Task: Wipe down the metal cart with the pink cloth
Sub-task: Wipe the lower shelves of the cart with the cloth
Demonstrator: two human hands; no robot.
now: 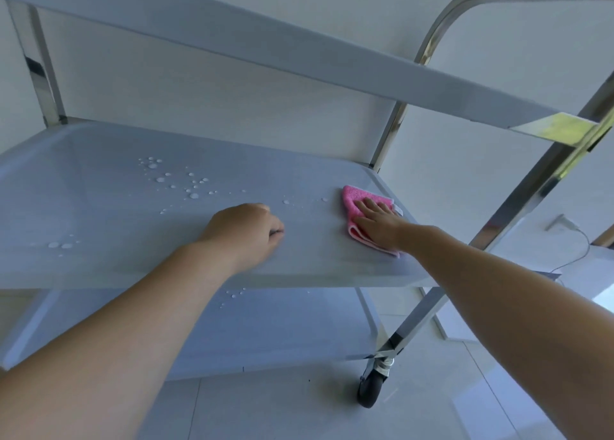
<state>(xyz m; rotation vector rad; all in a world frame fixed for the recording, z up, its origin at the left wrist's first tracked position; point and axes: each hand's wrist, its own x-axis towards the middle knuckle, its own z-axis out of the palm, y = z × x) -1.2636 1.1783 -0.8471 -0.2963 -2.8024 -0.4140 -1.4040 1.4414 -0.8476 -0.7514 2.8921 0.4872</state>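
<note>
The right hand [375, 222] presses flat on the cloth [357, 207] at the shelf's [99, 180] right end. Droplets [179, 180] lie to its left, beyond the left hand [246, 230], which rests curled and holds nothing.

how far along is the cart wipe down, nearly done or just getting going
Just getting going, it seems. In hand: the right hand presses the pink cloth flat at the right end of the middle shelf, while the left hand rests on it, fingers curled. Left: water drops cover the shelf's middle and left, and more drops sit on the bottom shelf. Nothing clearly looks finished.
</note>
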